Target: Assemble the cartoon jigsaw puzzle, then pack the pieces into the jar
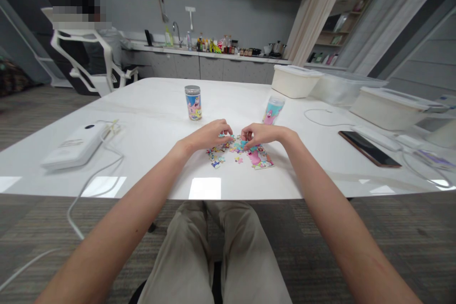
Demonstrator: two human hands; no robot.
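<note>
Over the jigsaw pieces (pixel 231 150), the left hand (pixel 205 135) is curled nearly shut, apparently pinching a blue piece (pixel 222 136) between its fingertips. The right hand (pixel 260 134) arches with its fingers down among the pieces; whether it grips one is unclear. Fingertip pinches suit pieces this small. A tin (pixel 193 102) and a tube (pixel 273 110) stand beyond the pieces.

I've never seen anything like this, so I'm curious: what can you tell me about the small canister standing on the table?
The canister is a short upright cylinder with a ribbed, silver-grey lid that looks like metal. Its blue wrap shows a pink cartoon starfish. It stands on the white glossy tabletop, beyond the scattered jigsaw pieces and apart from them. Only the tabletop touches it.
</note>
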